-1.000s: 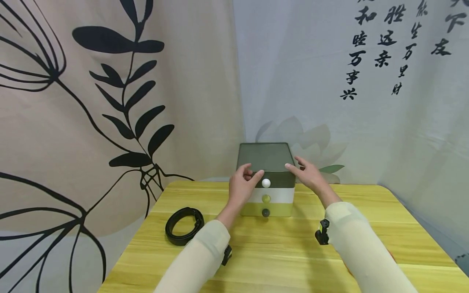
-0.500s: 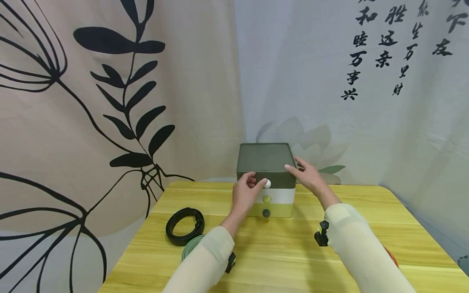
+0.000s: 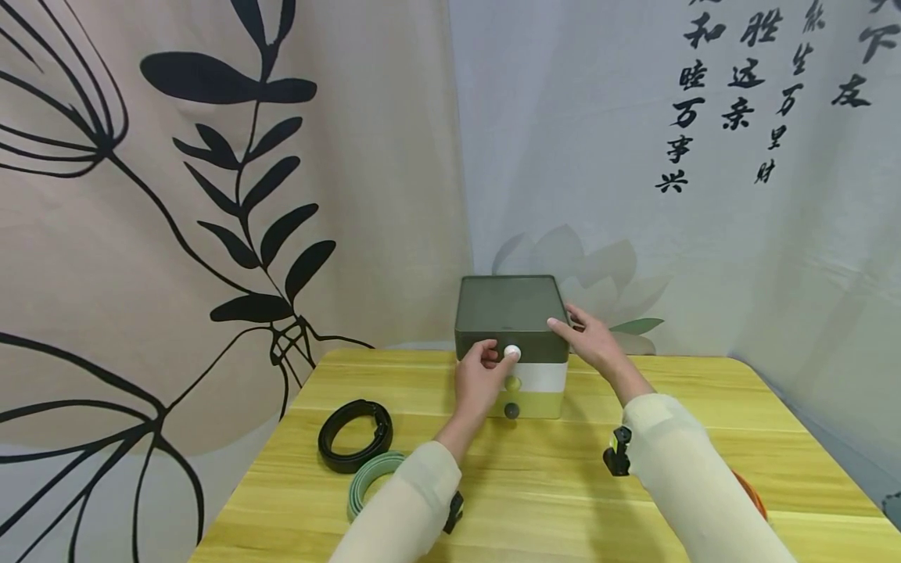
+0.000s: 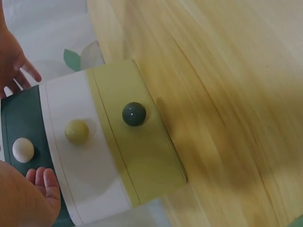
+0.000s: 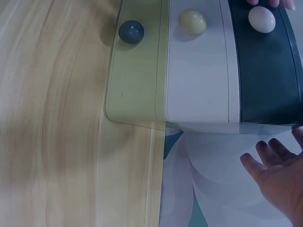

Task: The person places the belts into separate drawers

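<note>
A small three-drawer box (image 3: 505, 303) stands at the back of the table, with a dark green top drawer, a white middle one and a yellow-green bottom one. Each drawer front bears a round knob: a white knob (image 4: 23, 150), a yellow knob (image 4: 76, 131) and a dark grey knob (image 4: 134, 114). At the top drawer, my left hand (image 3: 480, 385) has its thumb by the white knob and its fingers loosely bent to the left of it. My right hand (image 3: 597, 342) is at the box's upper right edge, thumb over the top edge, other fingers spread along the side.
On the left of the table lies a coiled black belt (image 3: 343, 464). A coiled green belt (image 3: 357, 491) lies nearer, partly behind the left sleeve. Something orange (image 3: 752, 494) shows behind the right sleeve. A printed cloth (image 3: 394, 195) hangs close behind the box.
My left hand has moved down and to the right, from the box's top front edge to the white knob. More of the green coil has come into sight. My right hand has stayed put.
</note>
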The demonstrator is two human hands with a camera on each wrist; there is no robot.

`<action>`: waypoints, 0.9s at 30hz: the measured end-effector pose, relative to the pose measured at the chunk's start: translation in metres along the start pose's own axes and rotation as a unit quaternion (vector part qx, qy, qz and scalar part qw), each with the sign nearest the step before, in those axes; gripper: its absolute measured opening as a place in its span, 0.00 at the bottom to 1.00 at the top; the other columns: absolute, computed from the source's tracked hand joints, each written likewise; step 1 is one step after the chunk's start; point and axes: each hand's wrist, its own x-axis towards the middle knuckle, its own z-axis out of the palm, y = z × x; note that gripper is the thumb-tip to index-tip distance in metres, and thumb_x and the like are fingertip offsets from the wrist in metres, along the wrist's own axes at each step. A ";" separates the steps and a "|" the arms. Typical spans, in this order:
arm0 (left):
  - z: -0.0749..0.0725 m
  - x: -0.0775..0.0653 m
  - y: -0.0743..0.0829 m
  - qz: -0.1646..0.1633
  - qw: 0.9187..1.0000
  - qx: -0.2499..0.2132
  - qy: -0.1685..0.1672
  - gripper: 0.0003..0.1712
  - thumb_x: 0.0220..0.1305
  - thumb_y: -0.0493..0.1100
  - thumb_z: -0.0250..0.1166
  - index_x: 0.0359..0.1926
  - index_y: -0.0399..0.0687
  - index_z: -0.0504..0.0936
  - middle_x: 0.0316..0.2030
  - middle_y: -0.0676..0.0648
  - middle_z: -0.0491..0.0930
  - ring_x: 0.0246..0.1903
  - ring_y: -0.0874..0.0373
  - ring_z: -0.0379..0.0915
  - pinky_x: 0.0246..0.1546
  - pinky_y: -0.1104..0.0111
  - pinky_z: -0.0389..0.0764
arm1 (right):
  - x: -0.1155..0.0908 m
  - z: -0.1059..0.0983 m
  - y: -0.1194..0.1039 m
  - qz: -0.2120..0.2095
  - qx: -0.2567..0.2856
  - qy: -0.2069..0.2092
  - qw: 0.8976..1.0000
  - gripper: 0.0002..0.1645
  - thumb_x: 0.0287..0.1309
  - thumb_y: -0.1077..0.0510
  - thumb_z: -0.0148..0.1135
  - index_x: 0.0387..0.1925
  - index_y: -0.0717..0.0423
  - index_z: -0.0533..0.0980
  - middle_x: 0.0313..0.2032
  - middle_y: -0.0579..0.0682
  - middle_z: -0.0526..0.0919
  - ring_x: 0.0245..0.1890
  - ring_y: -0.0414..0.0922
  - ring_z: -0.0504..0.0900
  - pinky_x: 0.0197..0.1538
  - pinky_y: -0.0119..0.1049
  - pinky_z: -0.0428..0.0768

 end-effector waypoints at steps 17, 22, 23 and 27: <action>0.016 0.000 -0.014 -0.012 0.999 0.004 0.030 0.20 0.57 0.47 0.75 0.48 0.43 0.83 0.37 0.46 0.83 0.35 0.59 0.77 0.39 0.66 0.80 | 0.002 0.007 0.014 0.001 0.041 0.008 0.999 0.51 0.68 0.33 0.52 0.79 0.49 0.44 0.75 0.67 0.48 0.74 0.63 0.50 0.69 0.61 0.57; 0.018 0.001 -0.016 -0.008 0.999 0.000 0.042 0.19 0.56 0.46 0.76 0.46 0.43 0.83 0.36 0.46 0.83 0.34 0.59 0.78 0.38 0.66 0.80 | 0.001 0.010 0.013 -0.001 0.061 0.007 0.998 0.50 0.69 0.33 0.51 0.79 0.47 0.42 0.75 0.69 0.45 0.74 0.64 0.47 0.70 0.62 0.54; 0.019 0.001 -0.016 -0.006 0.999 -0.002 0.044 0.19 0.56 0.46 0.76 0.46 0.43 0.83 0.36 0.46 0.83 0.34 0.59 0.78 0.38 0.65 0.80 | 0.001 0.011 0.013 0.000 0.063 0.007 0.998 0.50 0.69 0.32 0.51 0.79 0.46 0.42 0.75 0.69 0.45 0.74 0.64 0.46 0.70 0.63 0.54; 0.021 0.002 -0.017 -0.004 0.999 -0.005 0.048 0.18 0.56 0.47 0.76 0.45 0.44 0.83 0.35 0.47 0.83 0.33 0.61 0.77 0.37 0.66 0.80 | 0.002 0.014 0.014 0.005 0.075 0.004 0.997 0.50 0.68 0.31 0.50 0.79 0.44 0.41 0.75 0.68 0.44 0.75 0.63 0.46 0.69 0.63 0.55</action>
